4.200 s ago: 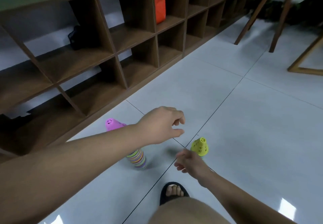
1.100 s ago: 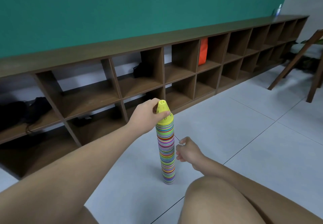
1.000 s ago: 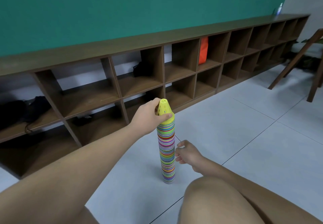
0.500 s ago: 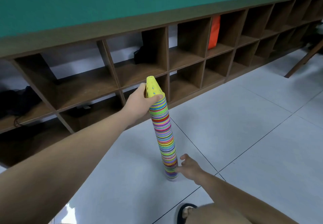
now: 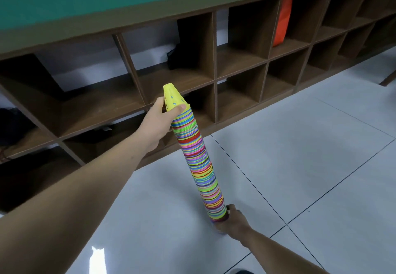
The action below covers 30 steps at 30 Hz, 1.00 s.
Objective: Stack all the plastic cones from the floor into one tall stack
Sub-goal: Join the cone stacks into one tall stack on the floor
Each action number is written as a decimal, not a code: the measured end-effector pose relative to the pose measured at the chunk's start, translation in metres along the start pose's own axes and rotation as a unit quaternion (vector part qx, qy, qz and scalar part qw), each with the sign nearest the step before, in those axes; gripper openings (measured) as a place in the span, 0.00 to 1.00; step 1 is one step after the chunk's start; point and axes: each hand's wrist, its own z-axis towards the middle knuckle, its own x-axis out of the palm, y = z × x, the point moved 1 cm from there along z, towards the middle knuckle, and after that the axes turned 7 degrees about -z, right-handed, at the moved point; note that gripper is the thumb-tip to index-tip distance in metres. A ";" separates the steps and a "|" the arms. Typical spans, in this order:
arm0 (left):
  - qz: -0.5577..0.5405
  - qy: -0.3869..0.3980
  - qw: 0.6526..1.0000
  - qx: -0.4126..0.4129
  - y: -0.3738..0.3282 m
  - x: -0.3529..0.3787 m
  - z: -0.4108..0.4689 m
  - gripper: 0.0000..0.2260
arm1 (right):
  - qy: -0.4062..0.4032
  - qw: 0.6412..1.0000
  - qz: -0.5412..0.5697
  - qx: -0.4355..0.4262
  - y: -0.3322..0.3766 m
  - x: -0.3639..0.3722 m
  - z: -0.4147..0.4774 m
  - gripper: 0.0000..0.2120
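A tall stack of many-coloured plastic cones point(image 5: 200, 166) stands tilted over the white tiled floor, its top leaning left. A yellow perforated cone point(image 5: 172, 98) caps it. My left hand point(image 5: 158, 121) grips the stack just under the yellow cone, thumb across the front. My right hand point(image 5: 232, 220) wraps around the foot of the stack near the floor. Whether the base still touches the floor is hidden by the hand.
A long brown cubby shelf point(image 5: 216, 74) runs along the green wall behind the stack. An orange bag point(image 5: 282, 21) sits in one upper cubby and dark bags point(image 5: 173, 57) in others. White tiled floor point(image 5: 300, 156) stretches to the right.
The yellow cone went from the floor onto the stack. In the last second my right hand dropped to the stack's foot and took hold, and the stack tilted.
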 end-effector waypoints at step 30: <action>-0.092 0.001 0.990 0.111 -0.135 -0.035 0.071 0.23 | -0.033 0.981 0.140 -0.128 0.119 -0.121 0.029 0.19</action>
